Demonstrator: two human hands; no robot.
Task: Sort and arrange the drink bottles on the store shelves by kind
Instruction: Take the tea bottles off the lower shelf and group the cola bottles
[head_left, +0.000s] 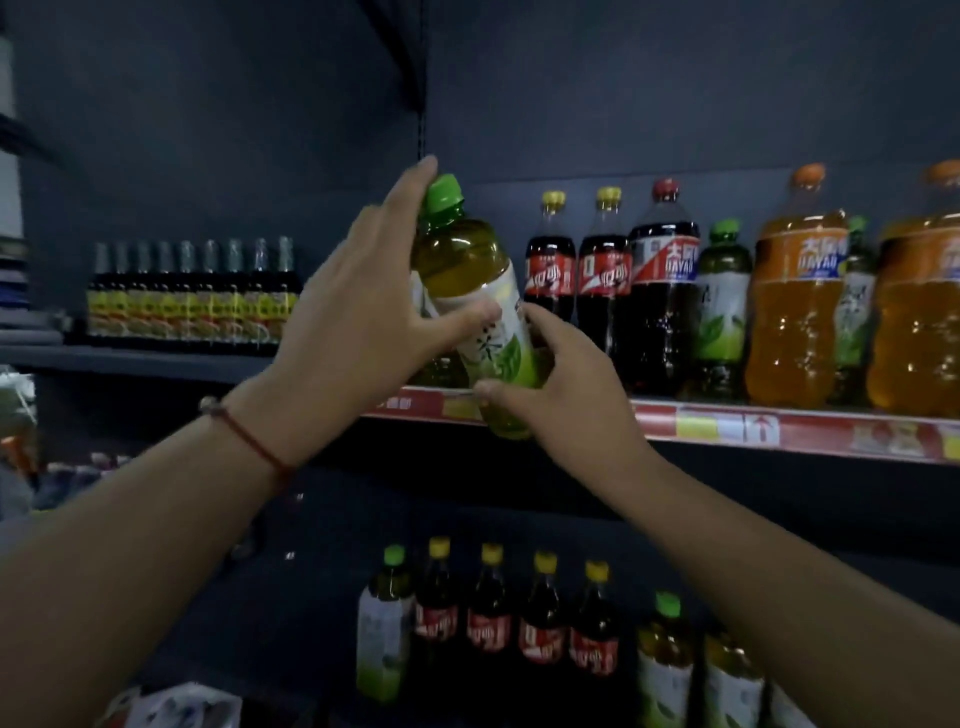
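A green-capped plastic bottle of green tea (470, 291), tilted, is being held in front of the red-edged upper shelf (727, 423) at its left end, grasped near the neck by the left hand (363, 322) and around its base by the right hand (566, 395). On that shelf are being displayed two yellow-capped cola bottles (576, 270), one larger red-capped cola bottle (662, 291), two green tea bottles (722, 306) and two big orange soda bottles (797, 306). Lower down, four yellow-capped cola bottles (514, 618) are being flanked by one tea bottle on the left (384, 623) and at least two on the right (667, 660).
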